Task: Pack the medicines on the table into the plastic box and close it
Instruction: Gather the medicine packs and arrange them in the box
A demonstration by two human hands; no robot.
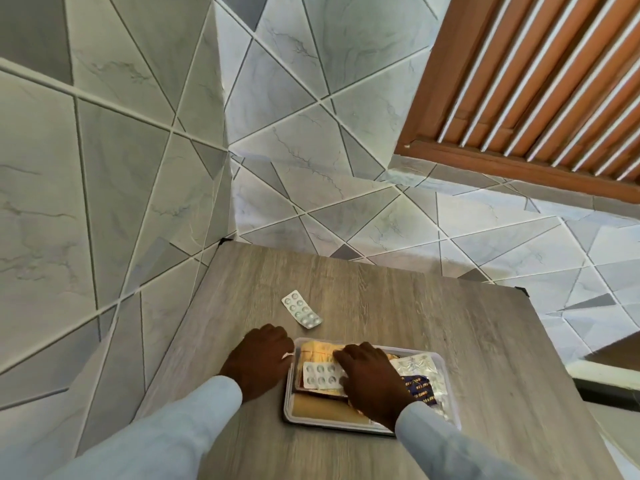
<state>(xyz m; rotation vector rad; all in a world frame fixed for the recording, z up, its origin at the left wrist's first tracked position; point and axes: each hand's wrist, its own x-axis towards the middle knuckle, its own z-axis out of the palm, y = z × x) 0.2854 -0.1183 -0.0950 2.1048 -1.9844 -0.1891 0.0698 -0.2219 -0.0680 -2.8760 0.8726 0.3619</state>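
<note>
While both hands work at the clear rectangular plastic box (pixel 446 372), one silver foil blister strip (pixel 301 309) lies unpacked on the grey wood-grain table (pixel 433 323), just beyond the box.

Left hand (pixel 259 362) rests curled against the box's left wall, apparently to steady it; whether it grips anything cannot be told. Right hand (pixel 372 377) lies inside the box, fingers bent over a white blister strip (pixel 320 374), likely seating it on the packets beneath. No lid is visible.
</note>
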